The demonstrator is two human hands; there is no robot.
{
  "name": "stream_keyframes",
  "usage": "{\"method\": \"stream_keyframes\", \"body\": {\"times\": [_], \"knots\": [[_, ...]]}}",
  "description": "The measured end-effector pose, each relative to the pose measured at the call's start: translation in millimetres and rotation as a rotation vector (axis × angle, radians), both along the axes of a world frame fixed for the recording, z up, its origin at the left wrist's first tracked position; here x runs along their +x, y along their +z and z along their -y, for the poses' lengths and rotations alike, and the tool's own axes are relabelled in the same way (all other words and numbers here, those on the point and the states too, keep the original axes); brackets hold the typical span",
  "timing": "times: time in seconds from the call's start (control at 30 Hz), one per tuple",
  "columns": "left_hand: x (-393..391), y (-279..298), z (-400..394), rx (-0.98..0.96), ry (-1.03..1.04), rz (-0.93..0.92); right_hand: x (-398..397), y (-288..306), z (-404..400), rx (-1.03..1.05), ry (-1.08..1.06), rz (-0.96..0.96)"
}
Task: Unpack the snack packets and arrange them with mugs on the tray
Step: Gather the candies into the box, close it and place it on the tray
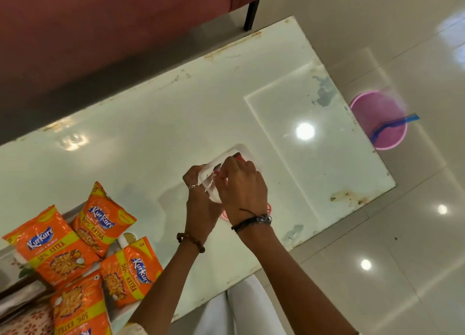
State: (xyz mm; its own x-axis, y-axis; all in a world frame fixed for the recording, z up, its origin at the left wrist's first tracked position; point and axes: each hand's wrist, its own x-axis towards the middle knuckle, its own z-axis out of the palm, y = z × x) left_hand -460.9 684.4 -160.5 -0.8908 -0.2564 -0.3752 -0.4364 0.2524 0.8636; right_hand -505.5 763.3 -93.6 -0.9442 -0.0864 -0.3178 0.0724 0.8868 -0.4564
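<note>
Currently both hands work together above the glass table (pixel 176 123): left hand (pixel 198 196) pinches one edge of a clear plastic wrapper (pixel 226 163), right hand (pixel 242 186) closes its fingers on the other, something red and pink inside, not identifiable. Four orange snack packets (pixel 100 224) lie well apart to the left, on what looks like the tray (pixel 7 264), one mug (pixel 127 239) partly visible between them. Judgement: arrangement largely done, unwrapping remains.
</note>
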Motion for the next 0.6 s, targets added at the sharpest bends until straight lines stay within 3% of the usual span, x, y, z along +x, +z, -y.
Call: {"method": "stream_keyframes", "body": {"times": [0.07, 0.17, 0.27, 0.33, 0.4, 0.53, 0.6], "knots": [[2, 6, -1, 0.169, 0.077, -0.049, 4, -10, -2, 0.057, 0.047, 0.002], [6, 3, 4, 0.190, 0.106, -0.047, 7, -9, -3, 0.038, 0.114, -0.084], [11, -2, 12, 0.036, 0.044, -0.105, 12, 6, -11, -0.101, -0.098, -0.323], [14, 2, 18, 0.029, 0.077, -0.151, 17, 6, -25, -0.183, -0.254, -0.344], [18, 9, 25, 0.054, 0.120, -0.197, 23, -8, -40, -0.166, -0.260, -0.212], [31, 16, 45, 0.027, 0.120, -0.272, 43, -52, -48, -0.017, 0.013, 0.341], [38, 18, 54, 0.033, 0.093, -0.270, 56, -70, -43, 0.172, 0.197, 0.371]]}}
